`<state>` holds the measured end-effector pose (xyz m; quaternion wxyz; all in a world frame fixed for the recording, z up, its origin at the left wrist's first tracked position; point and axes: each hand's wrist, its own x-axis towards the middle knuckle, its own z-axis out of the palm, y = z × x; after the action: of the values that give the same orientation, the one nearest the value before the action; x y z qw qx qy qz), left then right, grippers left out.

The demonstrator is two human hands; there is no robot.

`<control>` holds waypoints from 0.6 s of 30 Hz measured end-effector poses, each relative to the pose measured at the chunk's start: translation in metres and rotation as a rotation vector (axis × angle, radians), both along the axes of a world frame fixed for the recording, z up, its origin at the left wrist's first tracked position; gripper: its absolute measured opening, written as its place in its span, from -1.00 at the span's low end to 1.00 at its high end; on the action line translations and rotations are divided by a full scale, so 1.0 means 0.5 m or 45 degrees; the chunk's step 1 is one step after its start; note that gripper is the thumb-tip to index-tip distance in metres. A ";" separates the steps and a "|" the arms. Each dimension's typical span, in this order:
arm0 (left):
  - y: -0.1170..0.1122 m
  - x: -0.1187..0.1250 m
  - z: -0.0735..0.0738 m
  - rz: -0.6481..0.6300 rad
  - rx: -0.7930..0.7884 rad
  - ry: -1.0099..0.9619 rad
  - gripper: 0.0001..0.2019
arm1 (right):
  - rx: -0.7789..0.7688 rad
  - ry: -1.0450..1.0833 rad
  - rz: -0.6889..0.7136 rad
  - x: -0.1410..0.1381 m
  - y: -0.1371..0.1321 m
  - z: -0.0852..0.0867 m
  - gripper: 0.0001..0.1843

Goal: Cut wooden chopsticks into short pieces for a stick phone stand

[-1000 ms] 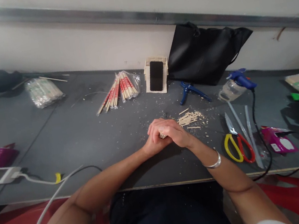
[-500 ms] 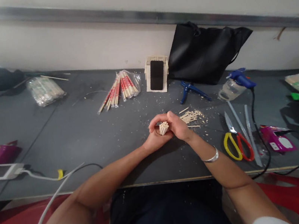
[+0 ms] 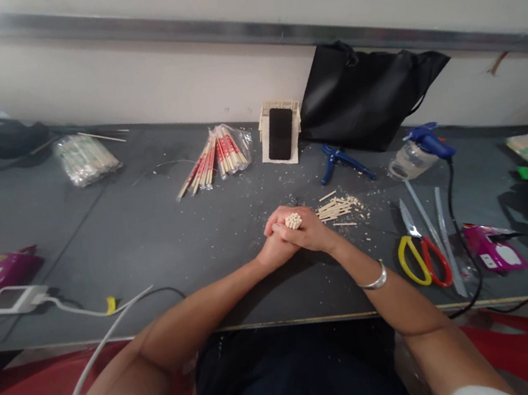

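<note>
A tight bundle of short wooden sticks (image 3: 292,221) stands between my hands, its pale cut ends facing up. My right hand (image 3: 313,230) is wrapped round the bundle, with the thumb and fingers closed just below the ends. From the left, my left hand (image 3: 276,249) is closed about the same bundle and presses against the right hand. The lower part of the sticks is hidden by both hands. Just right of my right hand, a loose pile of cut stick pieces (image 3: 336,208) lies on the grey table (image 3: 175,238) among crumbs.
Scissors (image 3: 423,252), clear glue sticks (image 3: 444,242) and a blue glue gun (image 3: 428,141) lie at right. Blue pliers (image 3: 341,162), a black bag (image 3: 369,101), a phone (image 3: 280,133) and wrapped chopsticks (image 3: 215,158) sit behind. A white cable (image 3: 79,311) runs at left.
My right hand has gone from cupping loosely beside the sticks to closing round them. The fingers now cover more of the bundle, and only its ends show.
</note>
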<state>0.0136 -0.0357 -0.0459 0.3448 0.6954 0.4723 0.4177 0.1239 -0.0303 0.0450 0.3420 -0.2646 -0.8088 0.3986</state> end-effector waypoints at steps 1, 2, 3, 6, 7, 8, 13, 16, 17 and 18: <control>-0.004 0.000 0.003 -0.010 -0.002 0.004 -0.86 | 0.016 0.002 -0.010 -0.001 -0.001 -0.001 -0.75; -0.008 0.000 0.008 -0.025 -0.003 0.008 -0.86 | 0.025 0.006 -0.020 -0.001 -0.002 -0.002 -0.75; -0.012 0.001 0.012 -0.043 -0.008 0.012 -0.87 | 0.032 0.009 -0.032 -0.001 -0.002 -0.002 -0.74; -0.019 0.002 0.020 -0.100 -0.055 0.016 -0.84 | 0.047 0.012 -0.062 -0.002 -0.003 -0.002 -0.73; -0.019 0.002 0.021 -0.112 -0.074 0.011 -0.82 | 0.052 0.014 -0.068 -0.002 -0.003 -0.003 -0.73; -0.019 0.003 0.021 -0.119 -0.090 0.003 -0.80 | 0.055 0.015 -0.069 -0.003 -0.003 -0.003 -0.73; -0.014 0.003 0.008 -0.153 -0.097 0.011 -0.77 | 0.042 0.018 -0.056 -0.004 -0.004 -0.005 -0.73; -0.014 0.003 -0.005 -0.101 -0.050 0.005 -0.79 | 0.024 0.014 -0.038 -0.003 -0.004 -0.005 -0.73; -0.014 0.002 -0.010 -0.089 -0.037 -0.008 -0.78 | 0.018 0.010 -0.033 -0.002 -0.003 -0.005 -0.73; -0.014 0.002 -0.015 -0.088 -0.030 -0.022 -0.76 | 0.014 0.003 -0.026 -0.002 -0.003 -0.004 -0.73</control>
<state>0.0146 -0.0425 -0.0535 0.3712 0.7036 0.4498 0.4059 0.1230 -0.0319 0.0429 0.3483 -0.2706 -0.8078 0.3911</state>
